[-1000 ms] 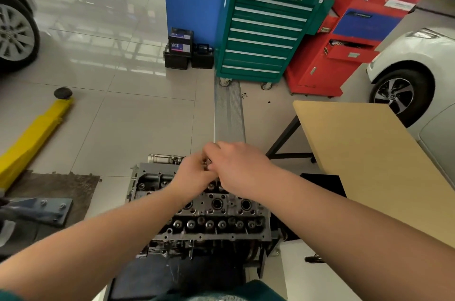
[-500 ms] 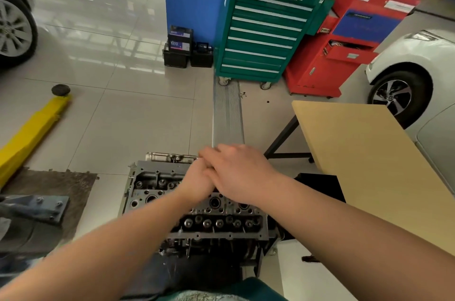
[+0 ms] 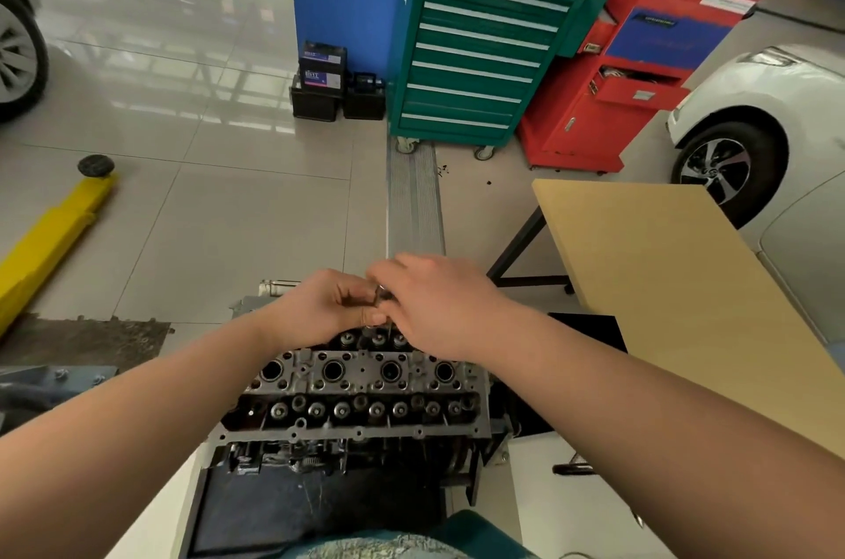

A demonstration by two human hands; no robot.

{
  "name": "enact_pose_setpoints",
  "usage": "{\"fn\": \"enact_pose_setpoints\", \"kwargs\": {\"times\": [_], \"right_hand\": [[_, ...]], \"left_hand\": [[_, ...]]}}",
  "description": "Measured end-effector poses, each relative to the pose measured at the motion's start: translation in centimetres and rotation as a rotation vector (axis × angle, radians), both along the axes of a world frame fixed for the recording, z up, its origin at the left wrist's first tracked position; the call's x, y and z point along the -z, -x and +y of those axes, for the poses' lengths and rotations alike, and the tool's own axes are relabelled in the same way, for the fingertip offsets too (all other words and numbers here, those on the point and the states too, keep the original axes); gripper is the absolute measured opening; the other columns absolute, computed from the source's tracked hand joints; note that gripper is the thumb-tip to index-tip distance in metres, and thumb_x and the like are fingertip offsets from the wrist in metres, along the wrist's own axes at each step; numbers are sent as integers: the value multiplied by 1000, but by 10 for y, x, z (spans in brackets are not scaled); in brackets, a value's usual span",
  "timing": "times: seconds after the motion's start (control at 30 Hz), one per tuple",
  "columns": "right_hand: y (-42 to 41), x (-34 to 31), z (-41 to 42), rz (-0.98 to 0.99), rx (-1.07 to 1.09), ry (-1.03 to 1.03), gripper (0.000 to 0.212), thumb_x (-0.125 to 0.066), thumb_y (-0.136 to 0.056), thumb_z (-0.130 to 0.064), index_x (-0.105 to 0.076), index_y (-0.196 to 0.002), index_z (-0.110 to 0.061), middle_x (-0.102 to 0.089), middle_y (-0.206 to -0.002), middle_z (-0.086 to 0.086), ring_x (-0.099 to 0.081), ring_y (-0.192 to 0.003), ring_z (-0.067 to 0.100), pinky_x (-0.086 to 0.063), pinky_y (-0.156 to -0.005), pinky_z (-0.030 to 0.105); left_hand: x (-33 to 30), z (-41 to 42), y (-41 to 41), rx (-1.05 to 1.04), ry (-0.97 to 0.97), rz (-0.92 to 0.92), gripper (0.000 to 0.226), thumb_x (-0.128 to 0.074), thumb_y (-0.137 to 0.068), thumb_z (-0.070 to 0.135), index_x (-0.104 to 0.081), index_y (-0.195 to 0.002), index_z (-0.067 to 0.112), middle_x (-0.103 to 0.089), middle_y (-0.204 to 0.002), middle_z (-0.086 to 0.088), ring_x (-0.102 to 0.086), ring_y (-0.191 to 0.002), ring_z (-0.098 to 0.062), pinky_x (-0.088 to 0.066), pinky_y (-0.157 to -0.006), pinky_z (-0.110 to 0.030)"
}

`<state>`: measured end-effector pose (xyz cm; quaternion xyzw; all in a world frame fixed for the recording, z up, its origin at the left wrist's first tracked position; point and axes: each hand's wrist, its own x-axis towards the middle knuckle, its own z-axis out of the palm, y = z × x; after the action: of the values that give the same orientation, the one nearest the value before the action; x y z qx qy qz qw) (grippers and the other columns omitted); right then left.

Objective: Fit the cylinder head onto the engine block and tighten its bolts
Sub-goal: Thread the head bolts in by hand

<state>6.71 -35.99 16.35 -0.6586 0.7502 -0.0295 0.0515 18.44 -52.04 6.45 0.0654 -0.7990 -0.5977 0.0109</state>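
The grey cylinder head lies on the engine block below me, with four round bores and a row of valve tops showing. Both hands meet over its far edge. My left hand has its fingers curled round a small metal bolt, which stands roughly upright between the hands. My right hand pinches the top of that same bolt from the right. The bolt's lower end is hidden by my fingers, so where it meets the head cannot be seen.
A tan table stands at the right with a white car behind it. Green and red tool cabinets stand at the back. A yellow lift arm lies at the left on the tiled floor.
The view has moved closer to the head and more of its near side shows. Both hands stay together at the far edge, now slightly apart, with the bolt visible between them.
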Motion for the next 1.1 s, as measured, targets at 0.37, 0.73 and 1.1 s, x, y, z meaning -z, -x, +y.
{"fn": "enact_pose_setpoints", "kwargs": {"times": [0.37, 0.73, 1.1], "right_hand": [[-17, 5, -7, 139, 154, 22, 39, -50, -103, -51, -55, -104, -12, -66, -87, 8, -63, -76, 31, -35, -54, 35], [-23, 11, -7, 276, 270, 2, 59, -31, -102, -68, -53, -79, -18, -37, -56, -4, -47, -55, 24, -24, -46, 28], [-7, 20, 10, -575, 278, 46, 47, -59, -102, -24, -51, -145, -40, -59, -139, -15, -56, -118, 5, -43, -104, 27]], "left_hand": [[11, 16, -9, -231, 149, 142, 36, -86, -86, 14, -70, -72, 44, -68, -67, 17, -60, -63, -3, -42, -63, -9], [5, 13, -16, 36, 122, 112, 16, -82, -90, 20, -75, -102, 29, -77, -101, 12, -74, -97, -11, -57, -89, -26], [8, 0, -12, -74, 337, 90, 20, -86, -87, 17, -69, -78, 10, -62, -66, -1, -53, -59, -10, -44, -59, -26]]}}
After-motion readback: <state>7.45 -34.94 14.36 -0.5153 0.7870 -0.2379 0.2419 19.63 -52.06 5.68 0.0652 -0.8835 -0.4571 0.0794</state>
